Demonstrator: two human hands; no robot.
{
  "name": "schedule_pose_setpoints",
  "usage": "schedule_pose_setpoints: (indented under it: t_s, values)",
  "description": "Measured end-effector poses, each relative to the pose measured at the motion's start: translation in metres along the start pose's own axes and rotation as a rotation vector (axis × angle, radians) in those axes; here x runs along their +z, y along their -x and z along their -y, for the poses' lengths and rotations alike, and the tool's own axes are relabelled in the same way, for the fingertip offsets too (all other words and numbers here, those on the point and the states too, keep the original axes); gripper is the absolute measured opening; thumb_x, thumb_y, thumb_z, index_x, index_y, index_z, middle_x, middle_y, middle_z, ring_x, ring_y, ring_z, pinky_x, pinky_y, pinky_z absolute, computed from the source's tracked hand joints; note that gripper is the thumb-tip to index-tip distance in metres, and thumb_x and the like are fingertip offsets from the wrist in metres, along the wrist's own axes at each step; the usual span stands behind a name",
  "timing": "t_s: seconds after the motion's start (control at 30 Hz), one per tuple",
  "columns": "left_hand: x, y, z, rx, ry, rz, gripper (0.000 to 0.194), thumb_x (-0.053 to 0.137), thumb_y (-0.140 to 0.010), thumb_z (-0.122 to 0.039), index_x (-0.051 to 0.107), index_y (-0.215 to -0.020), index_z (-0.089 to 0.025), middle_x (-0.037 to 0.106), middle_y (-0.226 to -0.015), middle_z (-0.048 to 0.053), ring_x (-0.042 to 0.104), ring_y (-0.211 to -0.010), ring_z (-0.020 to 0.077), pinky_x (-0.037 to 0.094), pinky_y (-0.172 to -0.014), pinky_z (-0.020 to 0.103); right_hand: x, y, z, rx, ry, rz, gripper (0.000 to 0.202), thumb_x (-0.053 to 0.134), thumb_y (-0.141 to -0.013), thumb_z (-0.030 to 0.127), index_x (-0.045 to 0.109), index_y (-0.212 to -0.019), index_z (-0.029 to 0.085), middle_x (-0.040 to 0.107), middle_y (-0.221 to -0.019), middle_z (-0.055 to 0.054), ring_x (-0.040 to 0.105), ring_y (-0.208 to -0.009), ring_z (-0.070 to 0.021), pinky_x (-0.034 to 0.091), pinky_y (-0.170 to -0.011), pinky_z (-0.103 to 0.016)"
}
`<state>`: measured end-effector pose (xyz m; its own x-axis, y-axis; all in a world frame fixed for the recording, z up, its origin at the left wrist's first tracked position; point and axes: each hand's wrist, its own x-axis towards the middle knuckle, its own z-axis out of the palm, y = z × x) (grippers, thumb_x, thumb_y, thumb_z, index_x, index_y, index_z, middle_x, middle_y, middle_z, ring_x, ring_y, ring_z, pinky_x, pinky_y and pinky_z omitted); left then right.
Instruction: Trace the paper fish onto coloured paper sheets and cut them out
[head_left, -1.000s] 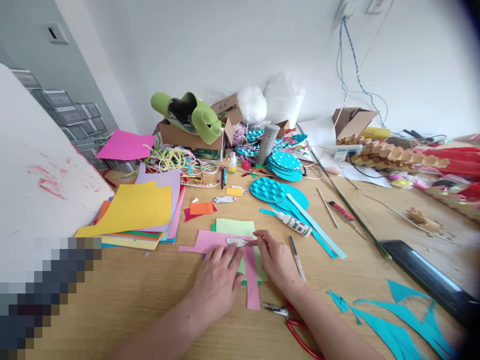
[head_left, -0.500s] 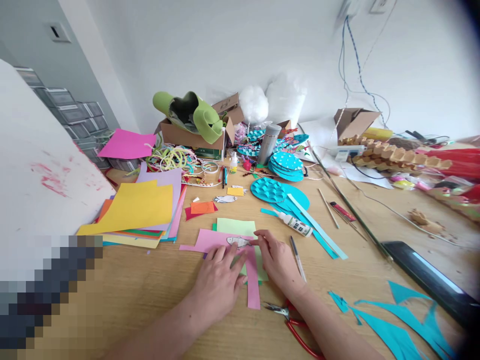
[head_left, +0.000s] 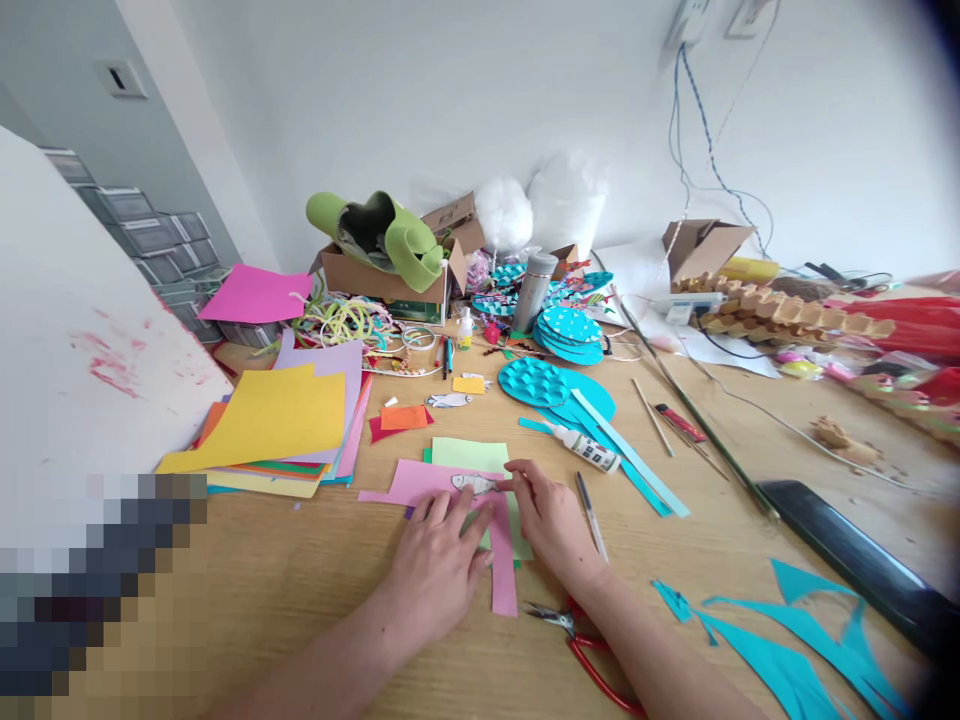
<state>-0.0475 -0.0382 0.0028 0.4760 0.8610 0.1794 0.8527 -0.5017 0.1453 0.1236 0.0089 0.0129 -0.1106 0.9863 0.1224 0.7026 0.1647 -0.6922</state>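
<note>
A small black-and-white paper fish (head_left: 472, 483) lies on a pink paper piece (head_left: 409, 482), over light green sheets (head_left: 469, 453). My left hand (head_left: 442, 550) rests flat on the pink paper, fingers apart, its fingertips at the fish's lower edge. At the fish's tail, on its right end, my right hand (head_left: 547, 515) has its fingers bent and closed, a fingertip on the tail. Red-handled scissors (head_left: 574, 630) lie beneath the right forearm, partly hidden by it. A pen (head_left: 592, 515) lies just right of that hand.
A glue bottle (head_left: 586, 447) lies beside blue paper strips (head_left: 637, 460). Stacked coloured paper (head_left: 262, 415) stands at left; another paper fish (head_left: 448, 400) lies farther back. Blue scraps (head_left: 780, 650) and a dark phone-like slab (head_left: 847, 555) are at right. A grey flask (head_left: 535, 295) stands behind.
The whole view has shifted slightly. Both hands keep practically the same place on the paper and the fish.
</note>
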Motion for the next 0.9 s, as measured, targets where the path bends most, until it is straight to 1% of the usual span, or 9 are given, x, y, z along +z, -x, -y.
schedule_pose_setpoints:
  t_s: [0.17,0.3,0.4,0.47,0.57,0.67,0.77,0.83,0.9]
  values:
    - [-0.003,-0.001,-0.001,0.0,0.002,0.004,0.045,0.042,-0.093,-0.038,0.043,-0.136,-0.027,0.044,-0.139,0.007,0.043,-0.111,0.0258,0.036,-0.097,0.044,-0.001,0.0,0.0,0.053,-0.115,0.028,0.032,0.031,-0.092,0.038,0.055,-0.102,0.02,0.074,-0.089,-0.008,0.058,-0.042,-0.0152,0.045,-0.048,-0.028]
    - [-0.003,-0.002,-0.001,-0.004,-0.006,0.013,0.042,0.041,-0.093,-0.037,0.047,-0.133,-0.028,0.045,-0.138,0.007,0.045,-0.11,0.0255,0.036,-0.097,0.045,-0.022,-0.011,-0.003,0.131,-0.338,-0.036,0.037,0.029,-0.092,0.046,0.052,-0.103,0.02,0.071,-0.087,-0.006,0.054,-0.038,-0.0115,0.041,-0.039,-0.024]
    - [-0.002,-0.002,-0.001,-0.003,-0.02,0.015,0.042,0.041,-0.093,-0.038,0.047,-0.133,-0.027,0.045,-0.139,0.007,0.045,-0.111,0.0259,0.036,-0.096,0.045,-0.049,-0.019,-0.011,0.126,-0.085,-0.084,0.036,0.03,-0.092,0.045,0.055,-0.091,0.019,0.064,-0.061,-0.002,0.057,-0.042,-0.0142,0.04,-0.042,-0.023]
    - [0.0,-0.001,-0.001,-0.004,-0.028,0.015,0.042,0.04,-0.093,-0.039,0.047,-0.133,-0.027,0.045,-0.139,0.008,0.046,-0.111,0.0262,0.036,-0.095,0.045,-0.061,-0.019,-0.021,0.102,0.335,-0.056,0.028,0.041,-0.089,0.037,0.056,-0.074,0.02,0.064,-0.061,-0.005,0.062,-0.052,-0.0176,0.039,-0.047,-0.025]
    - [0.0,-0.002,-0.001,-0.012,-0.033,0.026,0.044,0.039,-0.093,-0.041,0.046,-0.134,-0.025,0.047,-0.138,0.009,0.046,-0.111,0.0271,0.037,-0.094,0.045,-0.065,-0.01,-0.04,0.159,0.714,0.04,0.012,0.05,-0.082,0.023,0.061,-0.078,0.018,0.068,-0.069,-0.013,0.066,-0.062,-0.0254,0.038,-0.05,-0.029]
    - [-0.002,-0.004,-0.002,-0.018,-0.034,0.031,0.048,0.038,-0.093,-0.042,0.045,-0.135,-0.019,0.048,-0.137,0.011,0.045,-0.114,0.0284,0.037,-0.095,0.046,-0.059,-0.001,-0.053,0.156,0.771,0.107,0.03,0.047,-0.078,0.009,0.061,-0.104,0.014,0.07,-0.075,-0.016,0.067,-0.065,-0.0282,0.036,-0.049,-0.03]
    - [-0.006,-0.007,-0.005,-0.023,-0.033,0.02,0.05,0.037,-0.093,-0.043,0.045,-0.134,-0.016,0.052,-0.132,0.012,0.046,-0.112,0.0286,0.038,-0.093,0.045,-0.058,-0.001,-0.055,0.134,0.742,0.087,0.054,0.044,-0.074,0.005,0.051,-0.127,0.016,0.07,-0.072,-0.011,0.066,-0.064,-0.0261,0.034,-0.049,-0.029]
    - [-0.007,-0.01,-0.007,-0.034,-0.033,0.012,0.05,0.037,-0.094,-0.044,0.046,-0.133,-0.015,0.055,-0.127,0.012,0.048,-0.108,0.0287,0.04,-0.091,0.045,-0.062,-0.006,-0.049,0.112,0.641,-0.005,0.048,0.044,-0.075,0.01,0.056,-0.121,0.019,0.068,-0.068,-0.008,0.065,-0.063,-0.0244,0.035,-0.05,-0.029]
    - [-0.007,-0.011,-0.009,-0.041,-0.043,0.007,0.049,0.036,-0.094,-0.044,0.048,-0.131,-0.013,0.056,-0.125,0.013,0.048,-0.107,0.0292,0.04,-0.09,0.046,-0.07,-0.013,-0.04,0.115,0.414,-0.151,0.031,0.044,-0.078,0.017,0.064,-0.102,0.018,0.064,-0.064,-0.006,0.063,-0.062,-0.0225,0.039,-0.052,-0.029]
